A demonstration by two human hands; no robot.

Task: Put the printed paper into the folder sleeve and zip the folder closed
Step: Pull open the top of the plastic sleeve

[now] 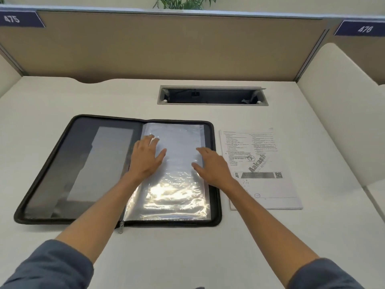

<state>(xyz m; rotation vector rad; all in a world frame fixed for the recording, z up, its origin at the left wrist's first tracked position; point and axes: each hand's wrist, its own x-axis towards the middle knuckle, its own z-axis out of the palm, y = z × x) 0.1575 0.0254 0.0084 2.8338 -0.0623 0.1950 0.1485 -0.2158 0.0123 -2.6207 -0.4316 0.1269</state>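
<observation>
A black zip folder (52,180) lies open flat on a white desk (187,247); its left half shows a grey inner pocket, its right half a stack of clear plastic sleeves (177,184) that catch a bright glare near the lower edge; the zip pull (121,226) hangs at the bottom of the spine, resting on the desk, and the zip is undone. The left hand (145,157) lies flat and open, fingers spread, on the top sleeve close to the spine; the right hand (210,163) is also open, palm down, resting on the sleeve's right edge with the fingers pointing toward the left hand; neither hand grips anything. The printed paper (264,174) lies on the desk just beside the folder's right edge, outside the sleeve, with dense text, a diagonal "Aakash" watermark and a QR code; it appears to be a thin stack rather than one sheet. Beyond the folder, a grey cable hatch (212,103) is set into the desk with its lid raised; a tan partition (166,44) stands behind, bearing blue tags numbered 475 (12,18) and 476 (364,29); green plant leaves (183,2) show above it; both forearms emerge from blue-grey sleeves.
</observation>
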